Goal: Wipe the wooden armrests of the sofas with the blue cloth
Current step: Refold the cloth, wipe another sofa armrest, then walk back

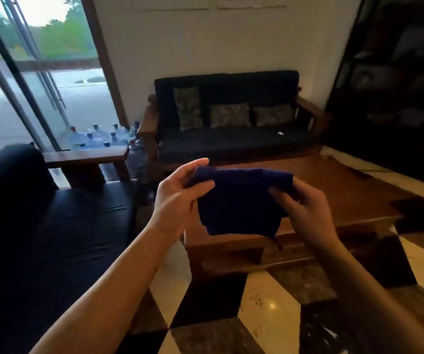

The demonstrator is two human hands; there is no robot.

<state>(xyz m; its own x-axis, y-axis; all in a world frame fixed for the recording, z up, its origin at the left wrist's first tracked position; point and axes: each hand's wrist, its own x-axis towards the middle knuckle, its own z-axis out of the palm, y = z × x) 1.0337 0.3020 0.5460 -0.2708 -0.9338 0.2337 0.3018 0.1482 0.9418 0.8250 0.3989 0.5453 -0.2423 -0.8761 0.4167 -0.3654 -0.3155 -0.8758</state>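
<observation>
The blue cloth [239, 203] is hanging in mid-air in front of the person, stretched between both hands above the near end of a wooden coffee table [333, 200]. The left hand [177, 198] is pinching the cloth's upper left corner between thumb and fingers; the right hand [305, 208] is gripping its right side, thumb lying over the front. The top edge is running nearly straight from hand to hand, while the lower edge is sagging unevenly, with a thin loose strand dangling at the lower right. The cloth is looking dark, deep blue, soft and folded over on itself.

Open floor of checkered light and dark tiles [269, 315] is lying beneath the forearms, with a passage between the coffee table and a black sofa [52, 226] at the left. A second black sofa [231, 118] is standing against the far wall beyond the table, its wooden armrests [149, 118] showing at both ends and three patterned cushions [228, 114] resting on it. A low wooden side table [85, 157] is sitting in the corner between the two sofas, with water bottles [98, 139] clustering behind it beside the glass door [27, 72]. A dark shelf unit [397, 85] is filling the right wall.
</observation>
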